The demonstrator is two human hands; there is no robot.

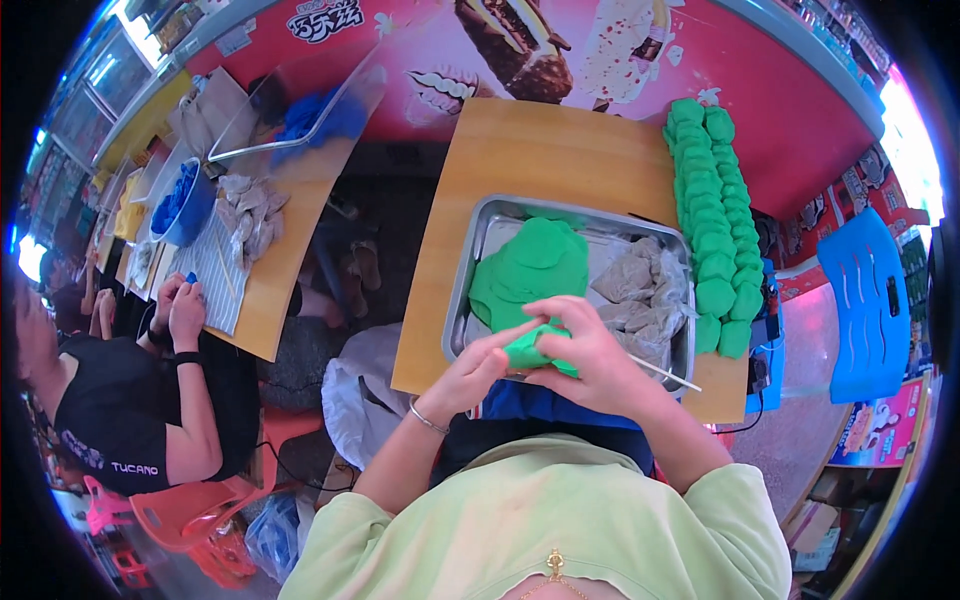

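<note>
Wooden table [550, 145], green lump [524, 349] between hands [475, 376] [592, 362]

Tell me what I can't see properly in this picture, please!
All in the head view:
- What, if anything, is inside the green piece: the left hand and right hand cover much of it.
- The stick's other end: the right hand hides it.
- The seated person's whole head: the dark left rim cuts it off.
- The blue piece's exact shape: too small, in that person's fingers.

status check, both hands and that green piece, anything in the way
Left hand and right hand both holding green piece, above near edge of tray. Pale stick across its near right corner, close to right hand.
</note>
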